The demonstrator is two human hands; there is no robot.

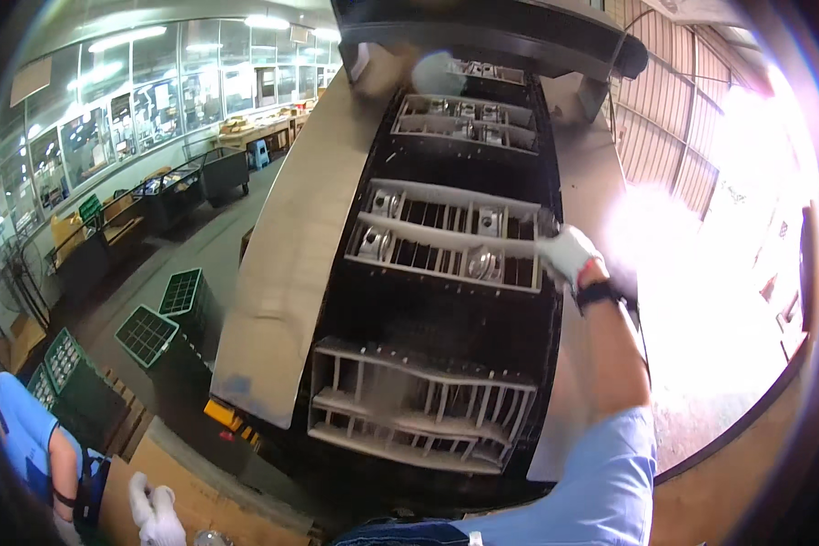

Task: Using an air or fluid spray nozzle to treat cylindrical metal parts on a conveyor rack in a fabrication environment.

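Observation:
My right hand (pixel 569 255), in a white glove, reaches to the right end of a pale metal rack (pixel 446 240) lying on a dark conveyor. Its fingers curl at the rack's end beside something dark; what they grip is hidden. Several shiny metal pistons sit in this rack, among them a tilted piston (pixel 484 264) nearest the hand. At the lower left edge a white-gloved hand (pixel 157 517), seemingly my left hand, is over cardboard. A round shiny metal part (pixel 213 539) shows beside it, cut off by the edge; whether the hand holds it cannot be seen.
Nearer on the conveyor (pixel 337 309) stands a slatted rack (pixel 423 414); farther off, another rack (pixel 464 123) carries pistons. A dark machine hood (pixel 482 41) spans the far end. Green crates (pixel 147 335) stand on the left floor. A co-worker's blue sleeve (pixel 27 428) shows at left.

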